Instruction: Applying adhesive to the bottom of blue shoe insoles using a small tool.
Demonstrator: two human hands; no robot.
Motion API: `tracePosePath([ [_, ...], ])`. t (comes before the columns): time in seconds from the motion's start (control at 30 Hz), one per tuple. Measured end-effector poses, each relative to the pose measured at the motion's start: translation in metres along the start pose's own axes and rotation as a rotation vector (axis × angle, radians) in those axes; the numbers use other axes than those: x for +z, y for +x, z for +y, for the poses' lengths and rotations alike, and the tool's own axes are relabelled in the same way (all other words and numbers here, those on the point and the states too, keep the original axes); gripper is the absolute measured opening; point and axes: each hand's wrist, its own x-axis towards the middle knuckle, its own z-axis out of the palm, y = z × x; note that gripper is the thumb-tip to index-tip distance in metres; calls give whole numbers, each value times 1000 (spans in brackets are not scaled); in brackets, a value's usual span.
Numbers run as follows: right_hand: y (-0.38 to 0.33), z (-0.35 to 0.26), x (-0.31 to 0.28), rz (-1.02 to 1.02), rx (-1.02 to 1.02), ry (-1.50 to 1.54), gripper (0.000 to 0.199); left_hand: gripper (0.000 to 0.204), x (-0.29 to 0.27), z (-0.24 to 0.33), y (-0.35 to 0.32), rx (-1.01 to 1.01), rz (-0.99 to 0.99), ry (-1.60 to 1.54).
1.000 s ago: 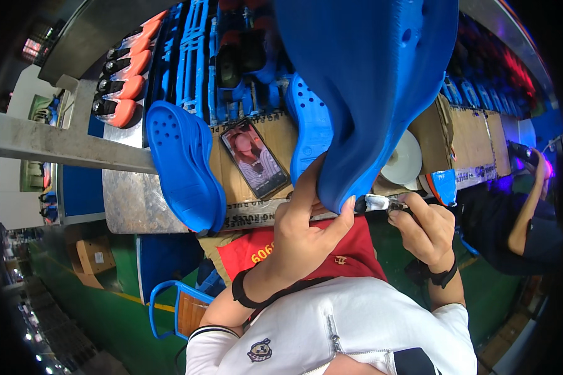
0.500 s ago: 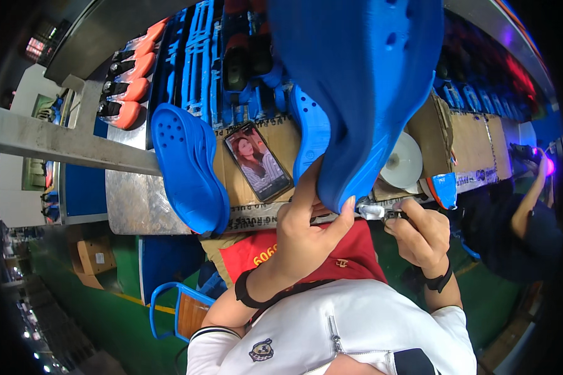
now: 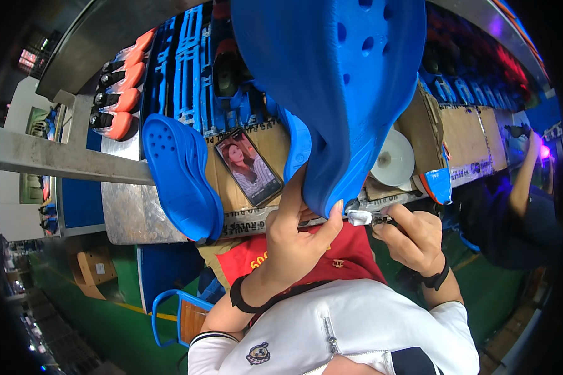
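Note:
A large blue foam shoe sole (image 3: 338, 112) with holes through it stands upright above the table edge. My left hand (image 3: 294, 240) grips its lower end, thumb in front and fingers behind. Just right of that end, my right hand (image 3: 413, 237) is closed on a small tool (image 3: 359, 217) with a whitish, wrapped-looking head and a dark tip. The tip is at or very near the sole's lower edge; whether they touch I cannot tell. On the left lies a stack of blue soles (image 3: 184, 181), and another blue sole (image 3: 299, 147) is partly hidden behind the held one.
A phone (image 3: 249, 167) with a lit screen lies on the cardboard-covered table. To the right are a white bowl (image 3: 394, 159) and a blue-and-orange piece (image 3: 436, 185). A metal bar (image 3: 62, 150) crosses at left; orange-and-black shoes (image 3: 119, 103) line up behind. A co-worker (image 3: 519, 219) is at far right.
The sole has shifted slightly left and nearer in my left hand. My right hand has moved a little left and down with the tool, whose dark tip now shows beside the sole.

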Motion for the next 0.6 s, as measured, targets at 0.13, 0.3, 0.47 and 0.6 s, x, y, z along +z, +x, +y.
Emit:
tracePosePath([
  [0.13,3,6,0,-67,-1,-27,34,60,1,-2,6,-12,2,-19],
  [0.3,3,9,-1,15,-12,-99,31,64,3,9,7,-91,35,-5],
  [0.47,1,0,-4,56,90,-25,30,66,4,4,12,-24,30,-5],
  [0.6,8,-2,-21,346,272,-26,23,69,-1,31,33,-33,-33,-126],
])
